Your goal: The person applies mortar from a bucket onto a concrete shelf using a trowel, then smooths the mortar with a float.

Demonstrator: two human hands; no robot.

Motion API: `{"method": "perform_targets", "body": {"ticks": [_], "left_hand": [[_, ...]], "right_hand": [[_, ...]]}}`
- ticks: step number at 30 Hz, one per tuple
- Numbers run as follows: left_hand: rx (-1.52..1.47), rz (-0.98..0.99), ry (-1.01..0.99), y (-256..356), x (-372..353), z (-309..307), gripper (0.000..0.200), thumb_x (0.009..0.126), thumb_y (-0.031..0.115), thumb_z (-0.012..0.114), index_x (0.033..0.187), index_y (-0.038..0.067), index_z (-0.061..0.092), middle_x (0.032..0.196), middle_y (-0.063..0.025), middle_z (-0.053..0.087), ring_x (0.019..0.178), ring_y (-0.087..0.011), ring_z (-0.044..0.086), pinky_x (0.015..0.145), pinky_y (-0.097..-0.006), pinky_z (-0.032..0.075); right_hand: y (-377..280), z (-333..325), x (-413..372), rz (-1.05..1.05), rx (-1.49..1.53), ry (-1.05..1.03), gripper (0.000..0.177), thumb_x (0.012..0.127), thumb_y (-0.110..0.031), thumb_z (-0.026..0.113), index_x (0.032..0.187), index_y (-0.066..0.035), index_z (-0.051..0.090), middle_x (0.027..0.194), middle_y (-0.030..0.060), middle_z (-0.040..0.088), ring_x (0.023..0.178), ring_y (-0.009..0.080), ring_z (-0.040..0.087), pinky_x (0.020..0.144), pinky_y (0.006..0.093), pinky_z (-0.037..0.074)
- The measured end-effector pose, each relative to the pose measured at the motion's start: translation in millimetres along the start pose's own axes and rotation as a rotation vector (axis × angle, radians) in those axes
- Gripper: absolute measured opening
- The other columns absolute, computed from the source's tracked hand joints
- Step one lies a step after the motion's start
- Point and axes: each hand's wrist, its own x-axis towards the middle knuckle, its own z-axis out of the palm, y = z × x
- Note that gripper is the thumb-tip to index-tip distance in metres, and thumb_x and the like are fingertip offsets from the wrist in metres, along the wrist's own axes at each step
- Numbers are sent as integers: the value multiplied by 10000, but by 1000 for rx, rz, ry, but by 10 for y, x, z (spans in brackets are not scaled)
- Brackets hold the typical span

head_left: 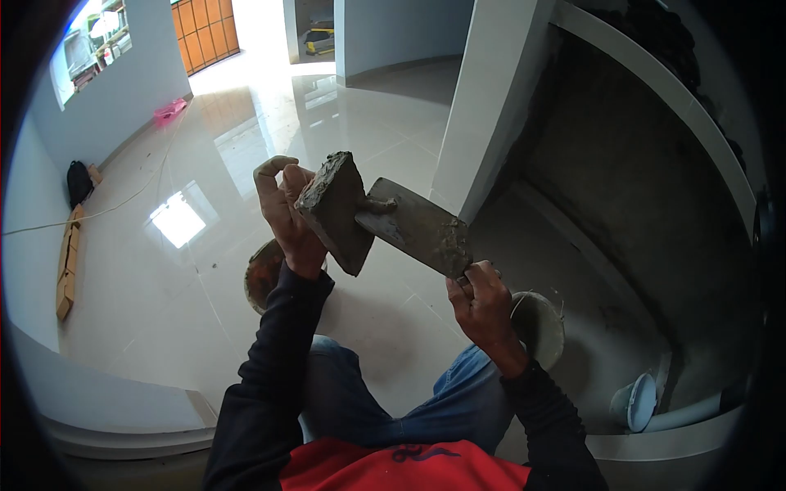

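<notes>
My left hand [284,214] is closed on a flat grey slab [337,221], held up and tilted, with wet-looking mortar crusted along its top edge. In my right hand [485,307] is the end of a trowel [422,233] with a rectangular, mortar-smeared blade. The trowel's far end meets the slab's right side, and a lump of mortar [381,204] sits there. Both tools are in the air above my knees. Fingers behind the slab are partly hidden.
Below my left wrist stands a dirty bucket [262,277]; another bucket [540,327] is beside my right hand. At right are a white pillar [491,106], a framed dark recess [614,172] and a small tub [634,403]. A cable [123,211] crosses the glossy floor.
</notes>
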Motion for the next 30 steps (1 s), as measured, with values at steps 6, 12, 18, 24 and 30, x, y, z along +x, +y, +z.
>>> {"method": "perform_targets", "body": {"ticks": [6,12,18,24,30], "left_hand": [[236,-40,-268,-6,75,-7,166,992,158,463,1048,5,430,633,-31,536,565,-72,475,527,-225,391],[369,-33,-435,115,93,78,154,977,133,475,1042,-4,446,599,-45,508,543,-97,441,517,-272,372],[595,-7,-625,79,-14,201,132,919,50,477,1036,-10,484,546,-96,487,476,-173,475,482,-337,365],[371,-454,-610,-659,-646,229,134,987,169,447,987,37,475,675,-11,427,610,-96,374,593,-266,351],[163,-756,-662,-850,-1098,80,196,1004,242,453,942,56,468,748,14,412,627,-58,378,580,-217,351]], "right_hand": [[107,-230,4,13,-39,-58,172,833,-179,659,932,-47,610,768,92,548,653,274,597,577,401,490],[210,-427,43,-11,-63,-100,206,834,-190,660,970,-40,619,796,100,568,691,292,611,584,396,505],[248,-735,65,110,66,-9,217,835,-150,661,952,16,584,810,162,565,634,303,595,572,397,487],[633,-1795,-66,276,-339,208,243,860,-201,644,916,17,552,776,173,584,661,339,607,569,416,474],[1246,-2951,-400,436,-915,214,252,880,-232,602,921,12,554,785,229,635,772,408,623,667,476,474]]}}
